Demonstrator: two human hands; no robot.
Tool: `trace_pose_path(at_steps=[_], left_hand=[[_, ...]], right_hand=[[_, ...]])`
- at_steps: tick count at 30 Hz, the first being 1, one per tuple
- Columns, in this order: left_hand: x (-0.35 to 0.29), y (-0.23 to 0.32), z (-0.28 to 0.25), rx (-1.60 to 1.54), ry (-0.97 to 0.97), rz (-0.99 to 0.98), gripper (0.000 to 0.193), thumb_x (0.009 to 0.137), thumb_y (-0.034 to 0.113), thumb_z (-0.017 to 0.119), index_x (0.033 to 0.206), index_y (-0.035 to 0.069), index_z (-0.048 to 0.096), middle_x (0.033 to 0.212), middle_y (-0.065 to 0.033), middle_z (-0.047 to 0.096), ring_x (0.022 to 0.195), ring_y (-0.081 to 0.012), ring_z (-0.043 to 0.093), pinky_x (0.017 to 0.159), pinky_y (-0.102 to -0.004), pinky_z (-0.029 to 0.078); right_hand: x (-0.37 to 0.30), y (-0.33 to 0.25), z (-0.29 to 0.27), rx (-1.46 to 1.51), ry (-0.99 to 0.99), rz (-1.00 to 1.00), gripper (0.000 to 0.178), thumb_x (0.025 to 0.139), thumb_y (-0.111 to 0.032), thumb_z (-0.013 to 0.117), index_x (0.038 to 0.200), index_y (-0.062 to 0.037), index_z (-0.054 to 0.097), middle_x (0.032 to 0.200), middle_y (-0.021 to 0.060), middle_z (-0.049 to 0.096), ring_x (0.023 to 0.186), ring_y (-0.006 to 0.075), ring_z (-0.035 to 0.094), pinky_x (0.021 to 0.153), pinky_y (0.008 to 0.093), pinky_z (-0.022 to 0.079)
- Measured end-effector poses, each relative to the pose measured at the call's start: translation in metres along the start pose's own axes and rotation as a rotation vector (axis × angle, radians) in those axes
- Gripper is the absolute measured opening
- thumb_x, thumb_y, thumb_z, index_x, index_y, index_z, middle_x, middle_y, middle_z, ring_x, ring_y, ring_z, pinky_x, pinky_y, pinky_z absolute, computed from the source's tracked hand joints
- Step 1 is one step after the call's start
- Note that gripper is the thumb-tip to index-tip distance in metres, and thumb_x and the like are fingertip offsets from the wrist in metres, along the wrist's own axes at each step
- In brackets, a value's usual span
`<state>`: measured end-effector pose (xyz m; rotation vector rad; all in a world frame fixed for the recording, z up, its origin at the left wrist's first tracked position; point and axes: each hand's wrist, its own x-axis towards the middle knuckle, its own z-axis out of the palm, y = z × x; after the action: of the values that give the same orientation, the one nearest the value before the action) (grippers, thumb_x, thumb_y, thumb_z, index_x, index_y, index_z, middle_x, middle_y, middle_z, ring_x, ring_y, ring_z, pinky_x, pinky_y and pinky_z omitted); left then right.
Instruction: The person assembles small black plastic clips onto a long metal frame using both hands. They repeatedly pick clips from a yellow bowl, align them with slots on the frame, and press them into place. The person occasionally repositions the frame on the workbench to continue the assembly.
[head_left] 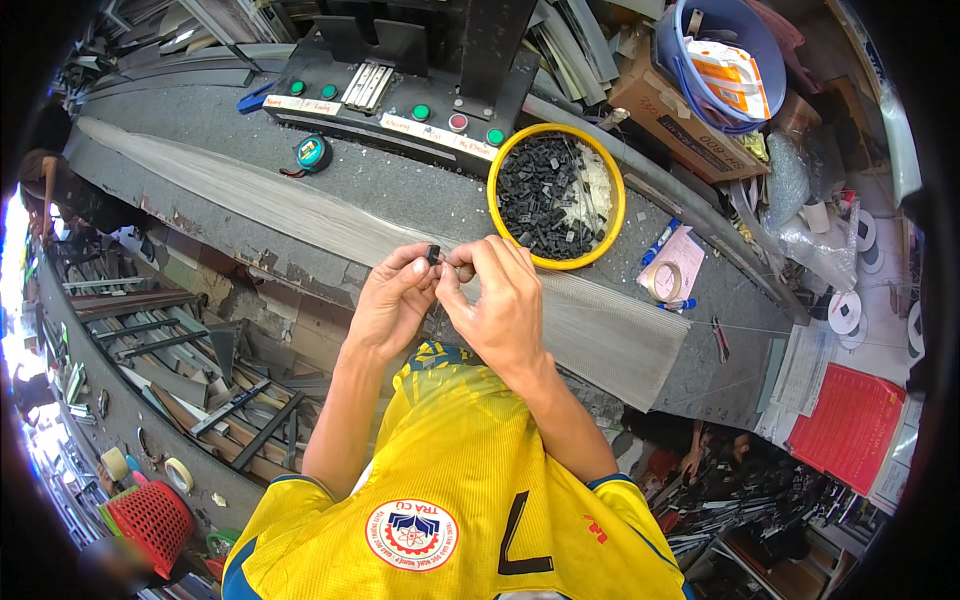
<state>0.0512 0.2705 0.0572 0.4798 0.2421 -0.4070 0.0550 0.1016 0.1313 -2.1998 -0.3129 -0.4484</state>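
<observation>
Small black piece (pixel 433 254) pinched in left hand (pixel 388 305) fingertips, above mesh strip (pixel 610 340) on grey surface (pixel 400 185), left of yellow tub (pixel 565 264) of black parts (pixel 538 200). Right hand (pixel 498 305) curled just beside it; can't tell what it grips.

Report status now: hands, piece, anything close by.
Left hand pinching small black piece; right hand fingertips close beside it. Yellow basin of black pieces just beyond right hand. Grey mesh stretched beneath.
</observation>
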Motion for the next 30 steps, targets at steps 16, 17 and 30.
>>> trace_pose_path(at_steps=[16,17,30], left_hand=[[-0.003,0.006,0.012,0.375,0.114,0.138,0.030,0.094,-0.002,0.080,0.123,-0.005,0.072,0.110,-0.0152,0.078,0.100,-0.0185,0.074,0.092,-0.0319,0.061],[-0.004,0.007,0.014,0.415,0.114,0.139,0.028,0.095,-0.002,0.080,0.122,-0.005,0.073,0.110,-0.0149,0.078,0.099,-0.0181,0.074,0.092,-0.0318,0.060],[-0.001,0.021,0.022,0.629,0.044,0.130,0.020,0.098,0.005,0.080,0.114,-0.005,0.077,0.112,-0.0126,0.078,0.096,-0.0169,0.072,0.091,-0.0315,0.059]], right_hand=[[-0.003,0.003,-0.004,0.076,0.007,0.050,0.015,0.087,-0.003,0.083,0.099,-0.0053,0.074,0.093,0.0089,0.075,0.086,0.0294,0.072,0.080,0.0387,0.052],[-0.003,0.004,-0.004,0.106,0.011,0.064,0.015,0.087,-0.002,0.084,0.099,-0.0050,0.074,0.093,0.0091,0.076,0.087,0.0292,0.072,0.080,0.0381,0.053],[-0.004,0.012,-0.007,0.188,0.031,0.101,0.014,0.087,-0.002,0.085,0.096,-0.0040,0.075,0.093,0.0092,0.077,0.085,0.0261,0.073,0.079,0.0358,0.054]])
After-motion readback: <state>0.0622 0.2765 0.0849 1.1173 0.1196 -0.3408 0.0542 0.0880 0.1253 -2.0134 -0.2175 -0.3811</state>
